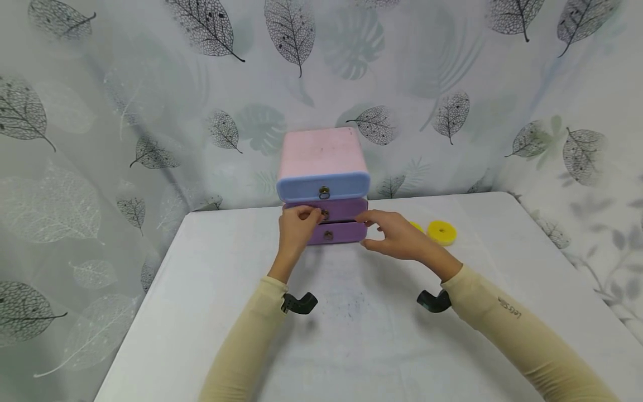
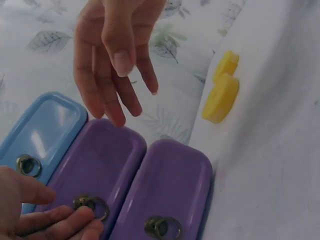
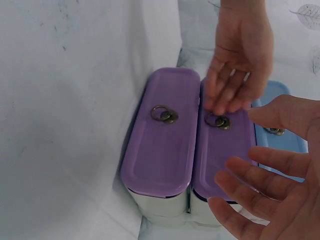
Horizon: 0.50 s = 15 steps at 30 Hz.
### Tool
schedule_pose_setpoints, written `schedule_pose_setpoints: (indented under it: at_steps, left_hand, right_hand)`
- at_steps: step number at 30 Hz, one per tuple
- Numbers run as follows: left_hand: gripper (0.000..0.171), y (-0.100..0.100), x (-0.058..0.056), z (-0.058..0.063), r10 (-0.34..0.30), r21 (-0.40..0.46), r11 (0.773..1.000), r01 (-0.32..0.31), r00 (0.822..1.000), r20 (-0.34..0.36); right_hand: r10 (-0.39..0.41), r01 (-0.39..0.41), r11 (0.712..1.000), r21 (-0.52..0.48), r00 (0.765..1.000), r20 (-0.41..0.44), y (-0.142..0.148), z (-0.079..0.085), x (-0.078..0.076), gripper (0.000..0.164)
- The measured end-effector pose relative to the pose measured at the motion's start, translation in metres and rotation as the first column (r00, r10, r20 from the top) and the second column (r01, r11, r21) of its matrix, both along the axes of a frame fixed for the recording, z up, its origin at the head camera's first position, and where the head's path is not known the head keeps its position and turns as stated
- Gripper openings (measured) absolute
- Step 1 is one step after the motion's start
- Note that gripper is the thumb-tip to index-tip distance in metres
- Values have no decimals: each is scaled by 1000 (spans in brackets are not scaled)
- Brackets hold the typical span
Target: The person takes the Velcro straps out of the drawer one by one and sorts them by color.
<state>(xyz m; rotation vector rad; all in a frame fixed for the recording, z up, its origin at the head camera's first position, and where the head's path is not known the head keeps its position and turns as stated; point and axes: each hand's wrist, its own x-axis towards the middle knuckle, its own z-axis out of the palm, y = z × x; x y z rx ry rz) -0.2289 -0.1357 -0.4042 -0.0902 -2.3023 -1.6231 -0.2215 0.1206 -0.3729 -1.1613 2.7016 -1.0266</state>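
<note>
Mid-frame, our left hand (image 1: 296, 226) pinches the middle purple drawer's ring (image 2: 91, 205), drawer not yet out; right hand (image 1: 394, 234) hovers w/ fingers spread.

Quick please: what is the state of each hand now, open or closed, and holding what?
Left hand: fingertips on the middle drawer's ring pull; a real pinch cannot be told.
Right hand: open, holding nothing, beside the drawers.

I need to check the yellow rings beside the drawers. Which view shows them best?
The head view: one yellow ring lies flat and whole on the table, a second half hidden behind the right hand. The left wrist view shows both rings edge-on. The right wrist view shows none.
</note>
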Motion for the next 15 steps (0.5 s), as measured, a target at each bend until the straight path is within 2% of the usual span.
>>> schedule_pose_setpoints:
  at_steps: [3, 5, 10, 15]
  left_hand:
    - [21, -1, 1, -9, 57, -130, 990, -56, 998, 6]
    - [20, 0, 2, -12, 63, -160, 985, -62, 998, 1]
    - [17, 3, 0, -15, 17, -139, 990, -18, 1000, -9]
    - [19, 4, -4, -18, -21, -74, 997, 24, 999, 37]
  right_hand:
    - [2, -2, 1000, 3, 1000, -4, 0, -1, -1, 49]
    - [1, -1, 1000, 2, 1000, -10, 0, -2, -2, 49]
    - [3, -3, 1000, -15, 1000, -20, -2, -1, -4, 49]
    - [14, -15, 1000, -23, 1000, -20, -6, 0, -5, 48]
